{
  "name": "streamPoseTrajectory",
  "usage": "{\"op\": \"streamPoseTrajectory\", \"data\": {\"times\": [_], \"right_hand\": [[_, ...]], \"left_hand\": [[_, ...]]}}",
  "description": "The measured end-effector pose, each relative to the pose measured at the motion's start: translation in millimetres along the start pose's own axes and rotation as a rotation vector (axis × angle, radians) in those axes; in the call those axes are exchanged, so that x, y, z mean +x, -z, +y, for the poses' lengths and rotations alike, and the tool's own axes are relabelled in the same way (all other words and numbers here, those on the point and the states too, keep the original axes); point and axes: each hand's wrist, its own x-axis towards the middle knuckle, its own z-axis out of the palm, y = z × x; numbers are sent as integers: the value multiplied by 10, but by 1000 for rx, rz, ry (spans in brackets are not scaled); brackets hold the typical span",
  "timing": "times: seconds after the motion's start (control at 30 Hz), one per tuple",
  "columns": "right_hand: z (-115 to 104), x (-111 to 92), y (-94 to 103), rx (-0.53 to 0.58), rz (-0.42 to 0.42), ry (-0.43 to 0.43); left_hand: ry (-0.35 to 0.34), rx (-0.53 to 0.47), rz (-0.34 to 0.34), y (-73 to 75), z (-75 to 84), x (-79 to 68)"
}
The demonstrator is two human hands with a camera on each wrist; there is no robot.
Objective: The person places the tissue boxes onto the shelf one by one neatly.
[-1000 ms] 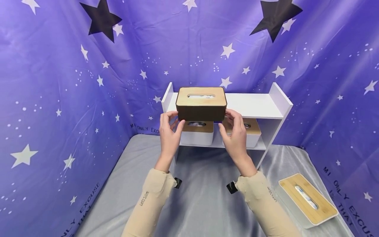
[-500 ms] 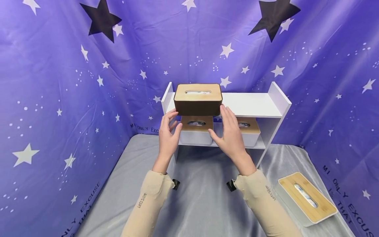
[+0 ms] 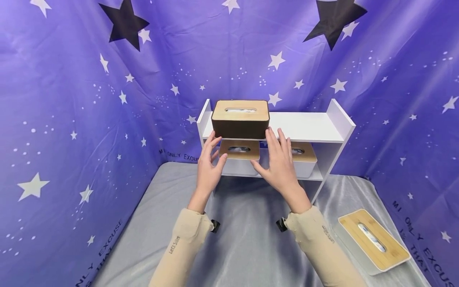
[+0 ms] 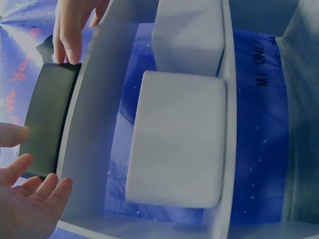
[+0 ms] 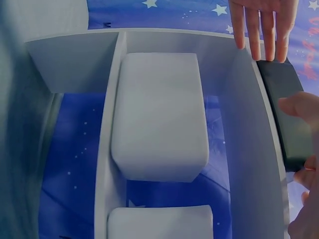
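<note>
A dark brown tissue box point(image 3: 240, 126) with a pale wooden lid and slotted top sits at the left end of the white shelf's point(image 3: 301, 126) top board. My left hand point(image 3: 209, 167) is at its left end, with extended fingertips right at the lower corner. At the opposite end, the straight fingers of my right hand point(image 3: 281, 165) reach its lower right corner, thumb spread away. From the left wrist view, the box's dark front point(image 4: 47, 117) lies between both hands. The right wrist view has the left fingertips point(image 5: 269, 50) at the box's far end.
On the lower board stand two white tissue boxes with wooden lids, one left point(image 3: 239, 159) and one right point(image 3: 304, 161). Another white tissue box point(image 3: 374, 239) lies on the grey cloth point(image 3: 247, 239) at right. A purple star-printed curtain point(image 3: 229, 48) encloses the space.
The dark tissue box has moved back and slightly left onto the top board. My right hand's fingers have straightened from their grip, and the left fingers have loosened at its side.
</note>
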Motion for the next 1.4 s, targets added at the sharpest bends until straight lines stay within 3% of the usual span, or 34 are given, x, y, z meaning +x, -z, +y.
{"op": "streamPoseTrajectory", "data": {"times": [0.37,0.57,0.77,1.03,1.4], "right_hand": [[141,-280,-41,56,40,100],[237,-435,-33,81,42,112],[331,-586,-4,75,51,108],[507,-849,18,69,34,64],[844,-1293,92,70,41,-9]], "left_hand": [[-33,99,-172,-217,-105,-255],[-49,118,-220,-312,-123,-346],[-66,179,-303,-486,-131,-414],[-37,234,-443,-741,-100,-505],[-91,386,-623,-1068,-6,-638]]}}
